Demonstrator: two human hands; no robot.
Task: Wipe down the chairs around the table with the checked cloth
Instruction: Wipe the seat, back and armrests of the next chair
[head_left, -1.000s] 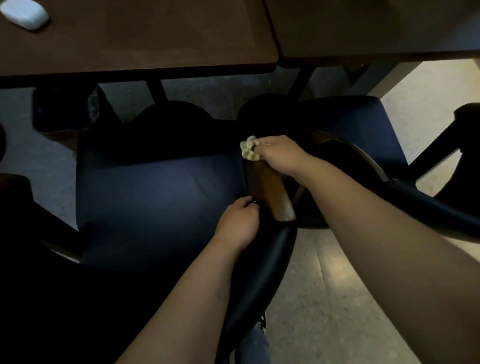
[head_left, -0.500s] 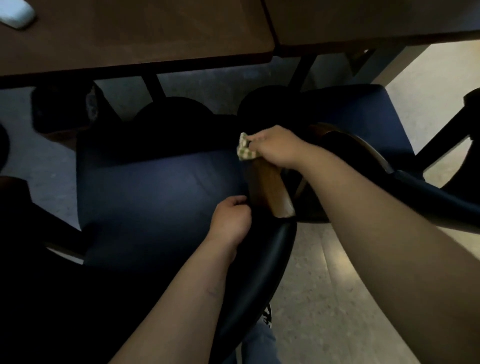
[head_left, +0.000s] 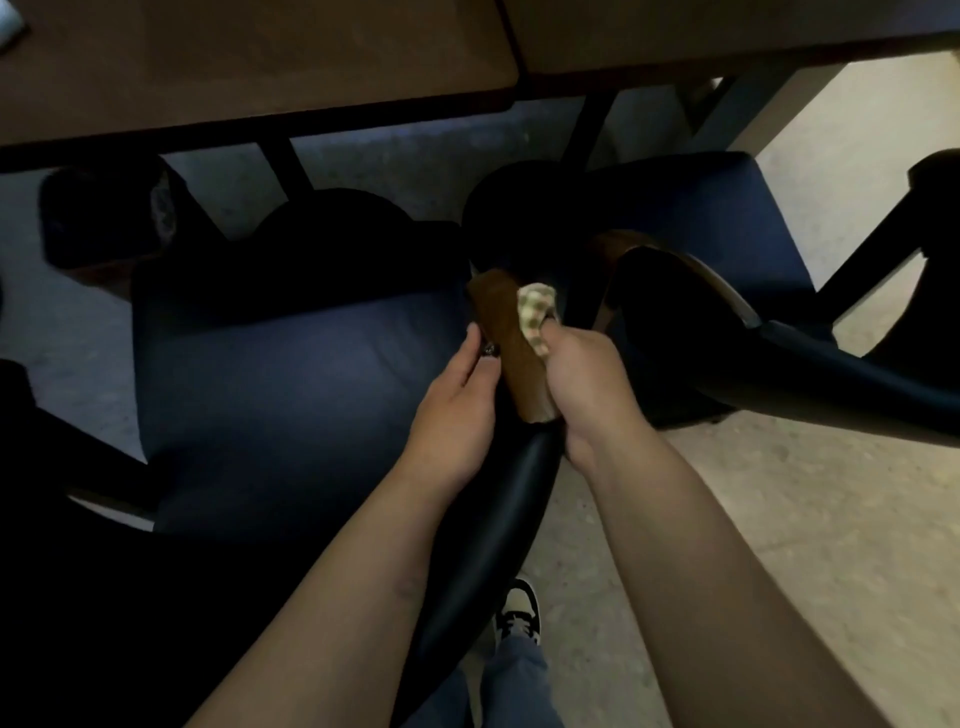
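1. Head view, fingers: the right hand (head_left: 582, 384) has its fingers curled tight round the checked cloth (head_left: 537, 317), which is bunched and pokes out past the knuckles at 12 o'clock from the hand. The cloth lies against the right side of the wooden armrest (head_left: 511, 353) of the near chair (head_left: 291, 415).
2. The left hand (head_left: 457, 415) lies on the other side of the same armrest, fingers nearly straight and close together, tips touching the wood near a small dark fitting (head_left: 489, 349); it holds nothing.
3. Edges and room: the armrest runs from 6 towards 12 o'clock, and its far tip ends just short of the table (head_left: 260, 67) edge above. At 3 o'clock from the right hand, a second chair (head_left: 727, 244) stands near, its own armrest just beside the cloth hand, with a narrow dark gap between them. Pale floor (head_left: 779, 519) opens at 4 o'clock.
4. Pose: both forearms reach in from 6 o'clock, converging on the armrest, one hand on each side of it. A shoe (head_left: 517, 613) and trouser leg show below, between the arms.
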